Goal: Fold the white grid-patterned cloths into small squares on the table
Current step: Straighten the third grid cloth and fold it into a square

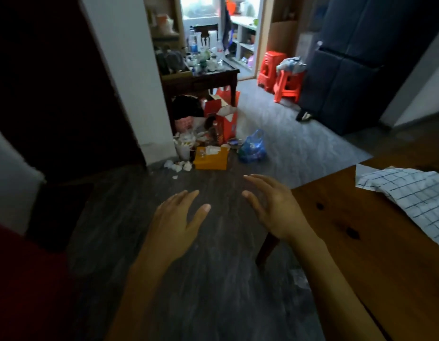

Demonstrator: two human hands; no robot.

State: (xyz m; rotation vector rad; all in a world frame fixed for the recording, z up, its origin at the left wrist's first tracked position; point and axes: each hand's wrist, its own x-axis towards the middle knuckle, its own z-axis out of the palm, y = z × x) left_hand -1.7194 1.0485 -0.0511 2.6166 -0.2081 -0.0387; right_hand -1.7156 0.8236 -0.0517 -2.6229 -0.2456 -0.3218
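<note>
Roughly, left to right:
Left hand: the left hand (pixel 179 217) hung over the dark floor (pixel 213 291), fingers straight and spread, grasping nothing.
Right hand: the right hand (pixel 275 207) was also released, fingers loosely extended, just beside the near corner of the worktop (pixel 349 254) but not on it.
Cloth: a white grid-patterned cloth (pixel 410 193) lay rumpled and unfolded on the worktop at far right, well apart from both hands.
Risk: the view was turned toward the room, so a reach for the cloth might land off target; the cloth sat near the worktop's edge, and a careless tug could drag it to the floor.
Hidden: the cloth ran out of frame on the right, so its full extent and any other cloths could not be told.
</note>
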